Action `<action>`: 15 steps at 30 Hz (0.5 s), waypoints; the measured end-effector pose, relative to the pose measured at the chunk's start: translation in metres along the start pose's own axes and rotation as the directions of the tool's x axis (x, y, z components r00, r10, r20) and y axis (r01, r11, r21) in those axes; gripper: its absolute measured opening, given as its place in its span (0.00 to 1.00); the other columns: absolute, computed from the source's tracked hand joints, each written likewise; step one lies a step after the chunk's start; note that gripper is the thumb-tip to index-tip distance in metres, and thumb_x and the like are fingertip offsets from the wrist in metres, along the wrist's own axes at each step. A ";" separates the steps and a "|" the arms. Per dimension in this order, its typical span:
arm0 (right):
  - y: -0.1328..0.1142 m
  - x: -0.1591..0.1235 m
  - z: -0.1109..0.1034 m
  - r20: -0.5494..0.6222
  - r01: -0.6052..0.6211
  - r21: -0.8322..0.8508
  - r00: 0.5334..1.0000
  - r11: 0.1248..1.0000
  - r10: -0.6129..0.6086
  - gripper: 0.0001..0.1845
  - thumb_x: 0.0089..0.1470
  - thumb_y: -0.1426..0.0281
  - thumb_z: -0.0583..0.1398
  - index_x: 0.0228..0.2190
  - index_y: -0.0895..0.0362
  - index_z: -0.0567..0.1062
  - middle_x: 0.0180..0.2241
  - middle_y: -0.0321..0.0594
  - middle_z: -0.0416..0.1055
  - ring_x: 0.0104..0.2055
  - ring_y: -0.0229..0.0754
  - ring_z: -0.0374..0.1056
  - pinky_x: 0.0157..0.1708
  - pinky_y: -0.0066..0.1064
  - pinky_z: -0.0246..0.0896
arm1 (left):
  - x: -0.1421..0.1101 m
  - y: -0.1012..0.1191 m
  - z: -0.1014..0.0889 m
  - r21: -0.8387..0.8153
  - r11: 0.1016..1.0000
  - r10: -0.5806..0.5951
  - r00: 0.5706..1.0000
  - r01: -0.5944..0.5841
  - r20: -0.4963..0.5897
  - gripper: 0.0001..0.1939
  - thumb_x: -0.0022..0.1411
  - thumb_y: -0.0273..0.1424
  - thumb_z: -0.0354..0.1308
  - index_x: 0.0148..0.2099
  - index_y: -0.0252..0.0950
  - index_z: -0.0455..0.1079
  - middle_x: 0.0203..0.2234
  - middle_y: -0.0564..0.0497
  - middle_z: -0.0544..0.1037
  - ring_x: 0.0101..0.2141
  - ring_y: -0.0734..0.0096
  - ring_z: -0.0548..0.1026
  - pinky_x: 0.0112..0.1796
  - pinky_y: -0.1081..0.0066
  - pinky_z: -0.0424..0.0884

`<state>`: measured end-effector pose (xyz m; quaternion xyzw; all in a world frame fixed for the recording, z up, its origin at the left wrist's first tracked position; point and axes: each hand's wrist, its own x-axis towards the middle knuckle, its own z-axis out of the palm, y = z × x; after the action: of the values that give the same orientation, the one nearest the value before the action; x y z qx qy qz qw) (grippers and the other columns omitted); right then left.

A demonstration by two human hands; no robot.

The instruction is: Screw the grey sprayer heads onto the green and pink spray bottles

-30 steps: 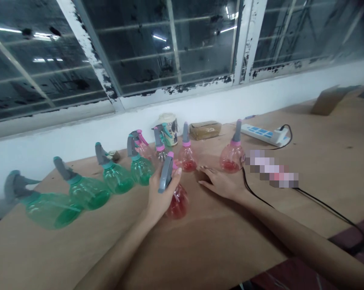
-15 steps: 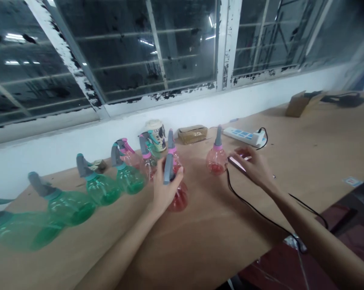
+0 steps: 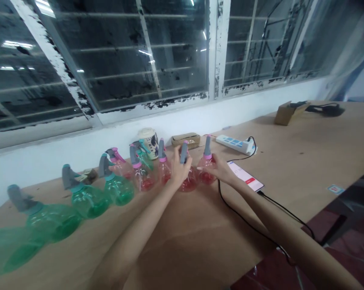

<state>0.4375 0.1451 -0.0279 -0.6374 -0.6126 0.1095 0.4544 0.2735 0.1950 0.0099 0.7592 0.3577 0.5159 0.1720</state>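
My left hand [image 3: 181, 167] is wrapped round the neck of a pink spray bottle [image 3: 188, 184] with a grey trigger head and red liquid inside. Close on its right stands another pink spray bottle [image 3: 206, 177], also part filled with red. My right hand [image 3: 222, 169] grips that one's body from the right side. To the left of my left hand are more pink bottles, the nearest being a pink-collared spray bottle [image 3: 164, 171]. A row of green spray bottles [image 3: 119, 191] runs on toward the near left, the closest one blurred.
Right of my hands lies a lit phone [image 3: 245, 176] with a black cable [image 3: 286, 211]. Along the wall are a patterned cup [image 3: 150, 143], a brown package [image 3: 186, 140] and a white power strip [image 3: 236, 144]. Farther right sits a cardboard box [image 3: 289, 112].
My right hand has left the phone's side and closed on the rightmost pink bottle. My left hand has carried its bottle right and farther back, beside that one. The view has shifted slightly.
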 end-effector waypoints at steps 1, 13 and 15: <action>-0.002 -0.001 -0.001 0.005 -0.020 -0.026 1.000 0.999 0.020 0.30 0.40 0.50 0.61 0.41 0.56 0.66 0.38 0.45 0.72 0.40 0.50 0.68 0.38 0.41 0.61 | 0.004 -0.003 0.004 0.000 1.000 -0.001 1.000 0.001 -0.001 0.16 0.56 0.27 0.51 0.49 0.39 0.58 0.35 0.51 0.74 0.35 0.68 0.73 0.40 0.66 0.68; -0.015 -0.042 -0.020 0.084 0.025 0.037 0.996 0.999 -0.028 0.25 0.43 0.51 0.60 0.37 0.56 0.66 0.34 0.42 0.71 0.35 0.45 0.67 0.33 0.32 0.59 | 0.020 -0.017 0.020 0.030 0.996 -0.089 0.996 0.089 -0.015 0.24 0.58 0.40 0.52 0.55 0.39 0.54 0.40 0.44 0.73 0.40 0.58 0.73 0.40 0.60 0.68; -0.019 -0.052 -0.022 0.099 0.046 0.073 0.994 0.996 -0.053 0.25 0.44 0.52 0.60 0.37 0.56 0.65 0.34 0.41 0.70 0.35 0.44 0.67 0.33 0.32 0.59 | 0.019 -0.015 0.020 0.031 0.995 -0.097 0.995 0.098 -0.012 0.26 0.57 0.41 0.53 0.55 0.38 0.53 0.41 0.43 0.73 0.40 0.58 0.73 0.41 0.59 0.67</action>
<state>0.4284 0.0864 -0.0235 -0.5991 -0.6460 0.1518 0.4479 0.2900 0.2211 0.0048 0.7407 0.4032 0.5053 0.1831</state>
